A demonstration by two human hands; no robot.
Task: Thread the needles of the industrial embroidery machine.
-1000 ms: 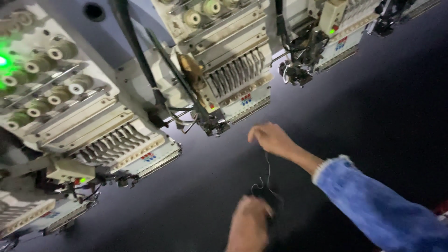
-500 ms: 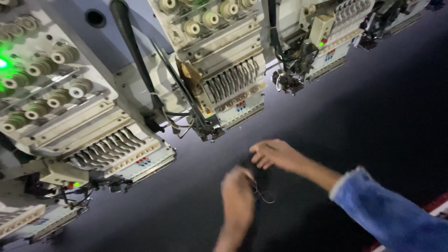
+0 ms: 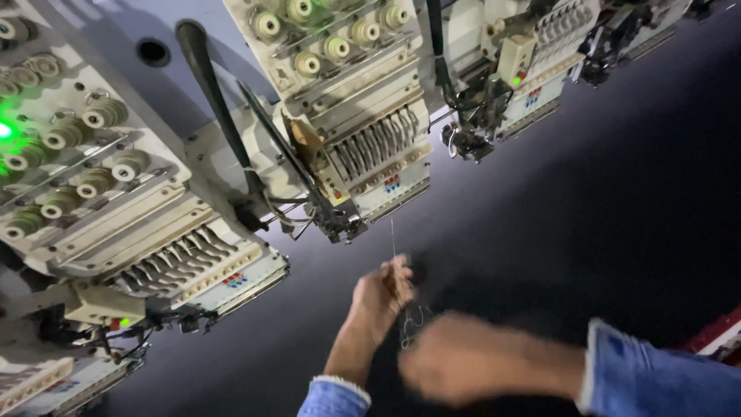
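Observation:
My left hand (image 3: 380, 297) is raised over black fabric (image 3: 587, 208), fingers pinched on a thin pale thread (image 3: 394, 241) that runs up toward the middle embroidery head (image 3: 363, 147). A loose tangle of the same thread hangs just below that hand. My right hand (image 3: 455, 361), blurred by motion, is just right of and below the left hand, close to the hanging thread; whether it holds the thread cannot be seen. Both arms wear blue denim sleeves.
A row of cream embroidery machine heads with needle bars and thread tension knobs runs from lower left (image 3: 131, 232) to upper right (image 3: 525, 69). A green light (image 3: 4, 130) glows at far left. A red edge (image 3: 718, 332) shows at right.
My left hand has risen and pinched the thread under the middle head. My right hand has dropped back and to the right, below the left hand. The camera view has shifted.

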